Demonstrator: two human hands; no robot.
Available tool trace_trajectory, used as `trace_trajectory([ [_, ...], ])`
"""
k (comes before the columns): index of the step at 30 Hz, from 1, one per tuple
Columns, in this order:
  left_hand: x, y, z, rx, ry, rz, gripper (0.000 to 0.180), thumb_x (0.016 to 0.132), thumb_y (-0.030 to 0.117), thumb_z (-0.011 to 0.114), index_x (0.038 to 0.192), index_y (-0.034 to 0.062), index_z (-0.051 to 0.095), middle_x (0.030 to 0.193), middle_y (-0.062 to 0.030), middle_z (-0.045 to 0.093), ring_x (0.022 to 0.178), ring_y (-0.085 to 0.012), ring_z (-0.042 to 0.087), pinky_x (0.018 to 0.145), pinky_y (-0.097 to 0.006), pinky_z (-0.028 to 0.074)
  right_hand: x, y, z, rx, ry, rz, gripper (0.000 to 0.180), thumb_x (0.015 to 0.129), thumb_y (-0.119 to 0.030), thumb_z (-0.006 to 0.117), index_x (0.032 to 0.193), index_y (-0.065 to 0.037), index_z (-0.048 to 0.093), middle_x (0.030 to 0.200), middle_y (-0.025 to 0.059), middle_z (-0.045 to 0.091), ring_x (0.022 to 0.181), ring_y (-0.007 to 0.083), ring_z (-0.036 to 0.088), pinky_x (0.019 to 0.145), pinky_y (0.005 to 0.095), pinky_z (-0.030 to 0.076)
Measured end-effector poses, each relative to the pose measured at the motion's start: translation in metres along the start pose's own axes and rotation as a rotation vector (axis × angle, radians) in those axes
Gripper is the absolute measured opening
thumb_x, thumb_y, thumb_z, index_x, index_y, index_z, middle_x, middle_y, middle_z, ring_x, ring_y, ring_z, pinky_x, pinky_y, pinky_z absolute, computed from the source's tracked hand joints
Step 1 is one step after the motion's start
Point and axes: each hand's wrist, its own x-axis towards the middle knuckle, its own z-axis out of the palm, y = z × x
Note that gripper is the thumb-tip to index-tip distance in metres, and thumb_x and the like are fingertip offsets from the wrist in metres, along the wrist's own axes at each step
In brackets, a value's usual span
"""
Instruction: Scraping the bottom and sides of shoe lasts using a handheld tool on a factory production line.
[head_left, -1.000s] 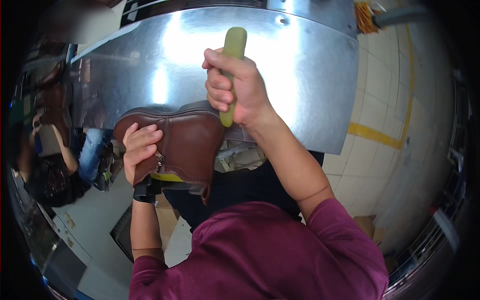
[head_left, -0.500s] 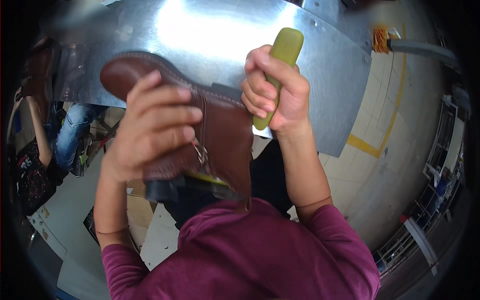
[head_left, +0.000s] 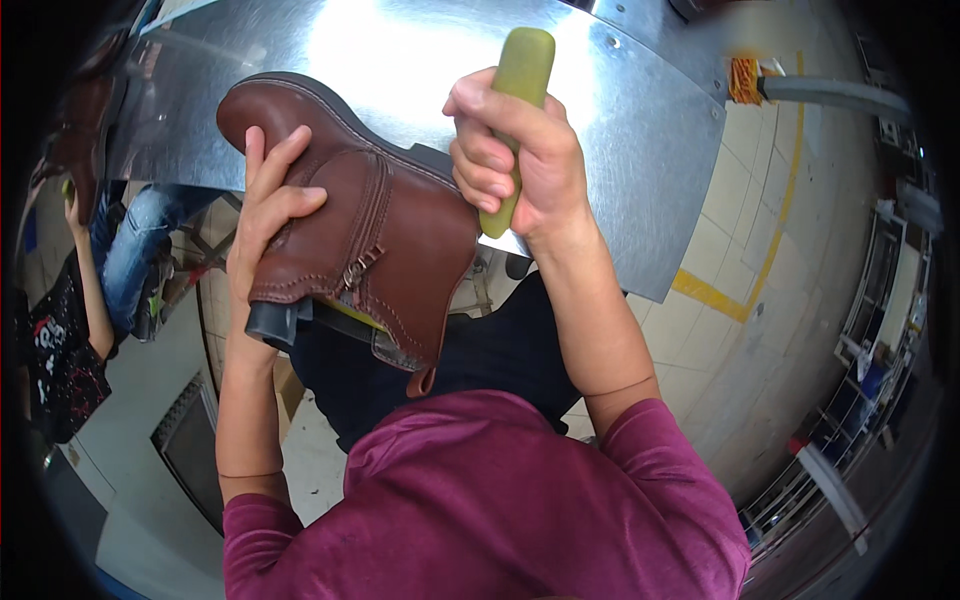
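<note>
A brown leather ankle boot (head_left: 420, 235) is tilted on its side over the near edge of the metal table, toe to the upper left, its dark sole edge facing away from me. A side zipper (head_left: 362, 268) with a metal pull runs up it, and something black and yellow shows inside its opening. My left hand (head_left: 268, 200) holds the boot at the instep, fingers spread across the leather. In my right fist is an olive-yellow bar (head_left: 525, 65) with rounded ends. My right hand (head_left: 520, 150) is by the boot's heel side; whether the bar touches the leather, I cannot tell.
The shiny metal table (head_left: 640, 200) stretches ahead of me. At the left, another person in jeans (head_left: 150, 250) handles a brown boot (head_left: 85, 140). A grey bar with orange wrapping (head_left: 745, 82) juts in at the upper right, above the tiled floor. Metal racks (head_left: 860, 330) stand at far right.
The boot has turned and come up and a little to the left, showing its zipper side more fully. My right hand with the bar has moved up and left.
</note>
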Motion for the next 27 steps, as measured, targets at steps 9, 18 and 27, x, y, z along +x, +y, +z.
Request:
trace_trajectory([
  [9,-0.009,-0.011,0.007,0.040,0.065,0.179,0.050,0.078,0.012,0.083,0.121,0.0125,0.057,0.148,-0.0215,0.054,0.148,-0.0398,0.040,0.125,-0.059,0.020,0.000,0.001,0.014,-0.137,0.096,-0.042,0.017,0.093,-0.015,0.071,0.093,0.000,0.064,0.054,-0.0016,0.044,0.038,0.0066,0.039,0.036,0.0241,0.032],
  [18,-0.010,-0.014,0.008,0.015,0.082,0.170,0.052,0.078,0.014,0.084,0.123,0.0139,0.058,0.148,-0.0214,0.054,0.150,-0.0438,0.034,0.124,-0.057,0.022,0.013,-0.002,0.028,-0.243,0.058,-0.107,0.017,0.094,-0.015,0.070,0.092,0.000,0.063,0.053,-0.0024,0.042,0.038,0.0062,0.036,0.036,0.0238,0.031],
  [27,0.005,-0.021,0.006,-0.021,0.055,0.158,0.038,0.088,0.018,0.075,0.122,0.0117,0.061,0.148,-0.0206,0.054,0.151,-0.0402,0.035,0.125,-0.054,0.021,0.033,0.000,0.037,-0.671,-0.087,-0.122,0.023,0.084,-0.021,0.079,0.084,-0.001,0.067,0.060,0.0007,0.057,0.040,0.0051,0.043,0.038,0.0230,0.030],
])
